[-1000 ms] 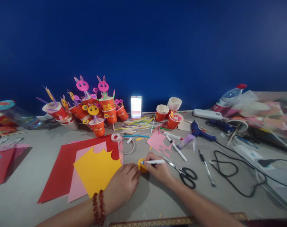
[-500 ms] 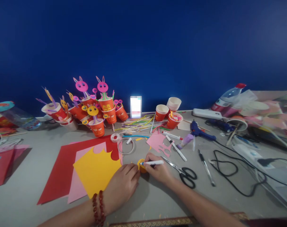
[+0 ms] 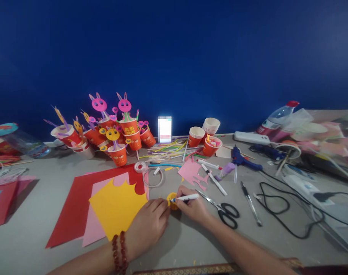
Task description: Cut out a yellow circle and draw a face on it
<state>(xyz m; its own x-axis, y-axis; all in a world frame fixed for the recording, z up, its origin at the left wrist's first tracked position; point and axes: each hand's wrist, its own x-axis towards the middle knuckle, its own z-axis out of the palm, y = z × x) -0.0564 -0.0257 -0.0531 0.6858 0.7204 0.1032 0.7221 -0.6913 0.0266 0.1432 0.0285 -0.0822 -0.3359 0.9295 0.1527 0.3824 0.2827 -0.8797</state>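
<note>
My right hand (image 3: 192, 205) is closed round a white marker (image 3: 188, 197), its blue end on a small yellow paper circle (image 3: 173, 205). At the circle's left edge, my left hand (image 3: 149, 221) has its fingers curled together and holds the paper down. Part of the circle is hidden behind the fingers. Left of that hand lies a yellow sheet (image 3: 116, 204) with rounded bites cut from its edge, over a pink sheet (image 3: 90, 221) and a red sheet (image 3: 66, 215). Black-handled scissors (image 3: 221, 208) lie right of my right hand.
Red paper cups (image 3: 118, 156) with paper rabbit faces stand at the back left. A tape roll (image 3: 140, 166), pink paper scraps (image 3: 189, 172), a purple glue stick (image 3: 227, 170) and a blue glue gun (image 3: 244, 160) lie beyond my hands. A black cable (image 3: 277, 212) loops at right.
The marker's tip has shifted slightly right and down on the yellow circle, along with my right hand. My left hand stays almost still.
</note>
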